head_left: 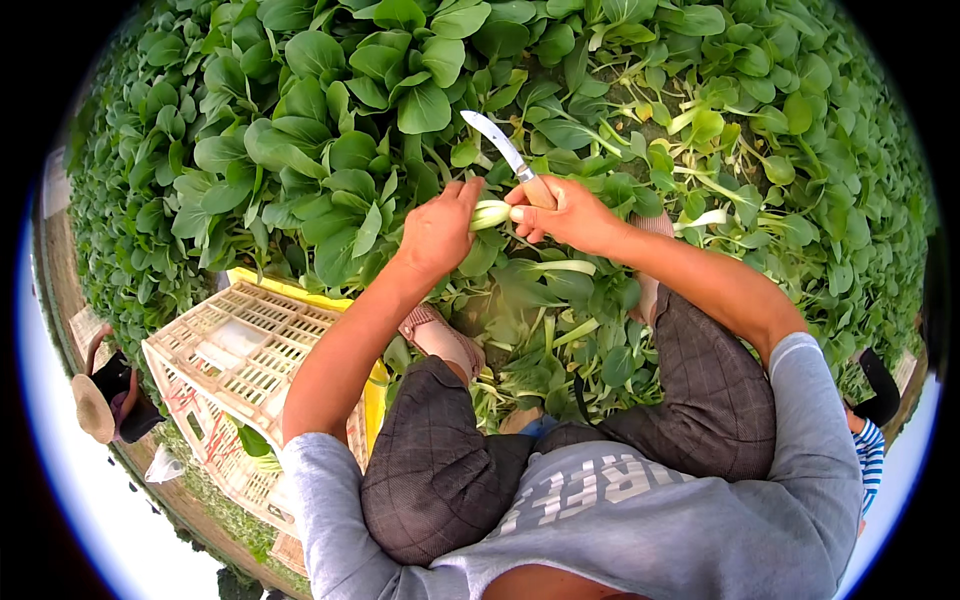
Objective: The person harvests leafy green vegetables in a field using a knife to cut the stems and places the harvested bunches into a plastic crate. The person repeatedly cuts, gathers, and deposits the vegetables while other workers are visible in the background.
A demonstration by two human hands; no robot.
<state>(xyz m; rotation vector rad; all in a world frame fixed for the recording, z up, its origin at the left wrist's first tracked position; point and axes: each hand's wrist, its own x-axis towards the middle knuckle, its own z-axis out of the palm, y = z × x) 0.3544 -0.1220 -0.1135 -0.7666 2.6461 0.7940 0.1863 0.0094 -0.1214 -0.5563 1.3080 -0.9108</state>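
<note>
My left hand [444, 227] is closed around a head of bok choy [490, 215], whose pale stem base points to the right. At that base, the thumb and fingers of my right hand [564, 216] touch the stems. The same right hand grips the wooden handle of a curved knife [538, 192], its blade pointing up and to the left, away from the stems. Most of the head's leaves are hidden behind my left hand. Below my hands, loose bok choy leaves [570, 279] lie on the soil between my feet.
A pale plastic crate [247, 330] stands by my left arm, a yellow crate edge [379, 405] beside it. Growing bok choy [322, 142] fills the ground ahead. A person in a straw hat [94, 409] is at far left; another in striped sleeves [870, 461] at far right.
</note>
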